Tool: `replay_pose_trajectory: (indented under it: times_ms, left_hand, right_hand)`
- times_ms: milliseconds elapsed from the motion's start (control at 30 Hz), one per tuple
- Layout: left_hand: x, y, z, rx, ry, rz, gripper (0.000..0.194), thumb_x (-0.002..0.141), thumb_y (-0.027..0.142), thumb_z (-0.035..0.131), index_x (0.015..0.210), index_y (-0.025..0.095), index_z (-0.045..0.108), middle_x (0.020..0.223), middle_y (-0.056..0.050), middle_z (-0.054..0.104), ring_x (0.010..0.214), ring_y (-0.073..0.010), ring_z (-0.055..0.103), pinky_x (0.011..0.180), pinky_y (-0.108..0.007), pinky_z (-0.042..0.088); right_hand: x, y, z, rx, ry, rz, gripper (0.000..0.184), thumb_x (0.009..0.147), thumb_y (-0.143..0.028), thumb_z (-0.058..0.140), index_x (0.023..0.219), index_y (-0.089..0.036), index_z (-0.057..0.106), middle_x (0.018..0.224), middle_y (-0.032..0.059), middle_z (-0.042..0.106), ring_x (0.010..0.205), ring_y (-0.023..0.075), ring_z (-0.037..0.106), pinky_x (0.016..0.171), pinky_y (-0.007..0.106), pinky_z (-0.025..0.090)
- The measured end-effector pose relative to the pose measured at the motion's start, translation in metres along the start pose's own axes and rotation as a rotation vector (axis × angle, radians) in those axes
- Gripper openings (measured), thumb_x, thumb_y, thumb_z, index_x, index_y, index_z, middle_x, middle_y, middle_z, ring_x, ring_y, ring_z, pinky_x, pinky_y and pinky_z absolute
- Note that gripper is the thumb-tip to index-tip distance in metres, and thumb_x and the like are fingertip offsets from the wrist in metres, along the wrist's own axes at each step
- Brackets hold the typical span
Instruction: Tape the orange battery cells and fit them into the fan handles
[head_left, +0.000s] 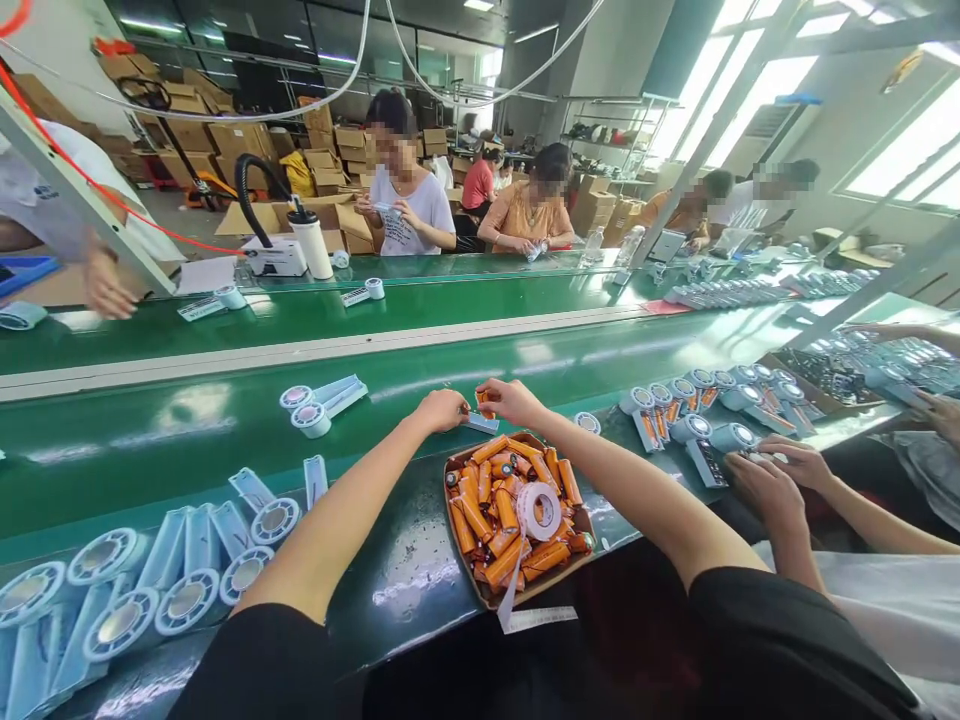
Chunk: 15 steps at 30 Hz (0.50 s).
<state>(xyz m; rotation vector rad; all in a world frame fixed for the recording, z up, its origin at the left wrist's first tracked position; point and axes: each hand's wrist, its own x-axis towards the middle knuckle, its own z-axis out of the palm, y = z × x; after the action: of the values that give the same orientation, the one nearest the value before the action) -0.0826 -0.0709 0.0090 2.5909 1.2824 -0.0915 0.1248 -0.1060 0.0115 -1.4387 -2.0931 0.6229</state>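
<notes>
Battery and blue casing are held close together just beyond a box of batteries, probably placed there for easy reach; the right hand pinches the battery, the left hand grips the casing's end, apparently steadying it.

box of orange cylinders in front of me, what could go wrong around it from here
The orange cylinders are heaped in the box, so a bump might spill some. The label roll lies loose on top with its tail over the box's near edge; a sleeve could snag it. The left forearm reaches past pale blue casings and might brush them.
</notes>
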Motion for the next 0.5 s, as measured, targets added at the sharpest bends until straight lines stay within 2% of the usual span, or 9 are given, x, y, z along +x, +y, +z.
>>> replay_pose_trajectory:
  times_ms: [67,200,367,500]
  left_hand:
    - [0.001,0.000,0.000,-0.021,0.025,-0.032,0.026,0.100,0.037,0.058,0.117,0.030,0.077,0.124,-0.007,0.078,0.117,-0.0246,0.072,0.098,-0.033,0.055]
    - [0.002,0.005,0.004,-0.048,0.052,-0.087,0.032,0.108,0.037,0.047,0.125,0.022,0.070,0.126,-0.011,0.075,0.111,-0.0249,0.072,0.096,-0.039,0.055]
    - [0.006,0.012,0.004,-0.058,0.034,-0.105,0.040,0.107,0.050,0.054,0.127,0.017,0.068,0.123,-0.011,0.073,0.108,-0.0233,0.071,0.098,-0.046,0.057]
    - [0.009,0.016,0.001,-0.053,0.025,-0.125,0.041,0.106,0.051,0.058,0.127,0.018,0.068,0.125,-0.010,0.072,0.110,-0.0231,0.070,0.100,-0.047,0.057]
  right_hand:
    - [-0.002,0.004,0.000,-0.033,-0.016,-0.034,0.025,0.089,-0.021,0.076,0.113,-0.022,0.077,0.077,-0.0015,0.080,0.070,0.0156,0.073,0.075,0.026,0.054]
    - [-0.008,0.007,-0.001,-0.105,-0.028,-0.098,0.026,0.087,-0.025,0.081,0.113,-0.024,0.079,0.086,0.0009,0.083,0.075,0.0170,0.074,0.074,0.026,0.053]
    - [-0.015,0.004,-0.006,-0.190,-0.020,-0.121,0.027,0.093,-0.024,0.076,0.120,-0.024,0.077,0.091,0.0024,0.084,0.079,0.0179,0.075,0.077,0.026,0.052]
    - [-0.014,0.002,-0.010,-0.258,-0.069,-0.127,0.027,0.093,-0.024,0.076,0.120,-0.026,0.078,0.090,0.0016,0.084,0.078,0.0187,0.075,0.074,0.026,0.051]
